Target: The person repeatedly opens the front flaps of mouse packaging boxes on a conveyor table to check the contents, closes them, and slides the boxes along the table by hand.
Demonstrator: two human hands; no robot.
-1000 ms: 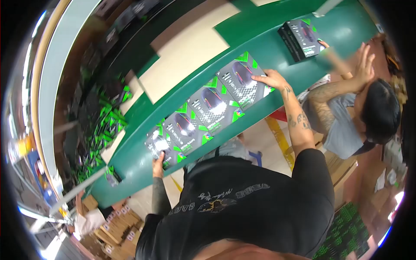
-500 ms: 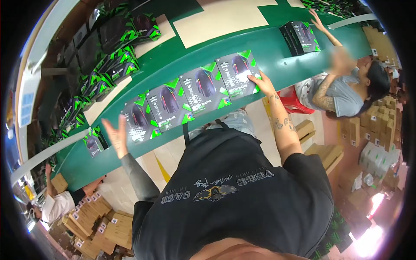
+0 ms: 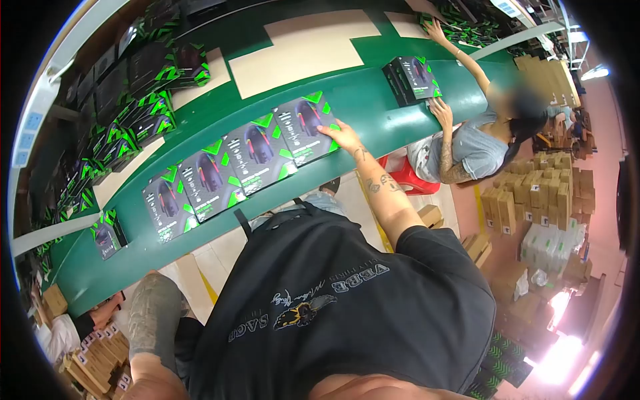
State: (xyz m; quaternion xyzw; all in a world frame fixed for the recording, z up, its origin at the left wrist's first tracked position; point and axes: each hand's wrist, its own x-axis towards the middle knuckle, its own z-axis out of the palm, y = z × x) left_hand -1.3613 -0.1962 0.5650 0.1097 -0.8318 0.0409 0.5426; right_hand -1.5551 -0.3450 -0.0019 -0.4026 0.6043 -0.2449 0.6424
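Four mouse boxes in grey, black and green stand side by side in a slanting row on the green table: a left one (image 3: 168, 203), a second (image 3: 211, 177), a third (image 3: 259, 155) and a right one (image 3: 305, 128). My right hand (image 3: 343, 137) is at the right box's right edge, a digit lying on its printed front and the hand closed against its side. My left forearm (image 3: 157, 317) is bent back toward the camera at the lower left; that hand's fingers are out of sight below the frame.
A co-worker (image 3: 467, 157) sits at right, one hand at a small stack of mouse boxes (image 3: 415, 80), the other reaching to the back shelf. More boxes (image 3: 143, 123) crowd the left rack. A single box (image 3: 108, 235) stands at the table's left. Brown cartons (image 3: 533, 190) are piled at right.
My left hand has left the left end of the row and drawn back toward me. The view has shifted right. The co-worker now has one hand at the stack.
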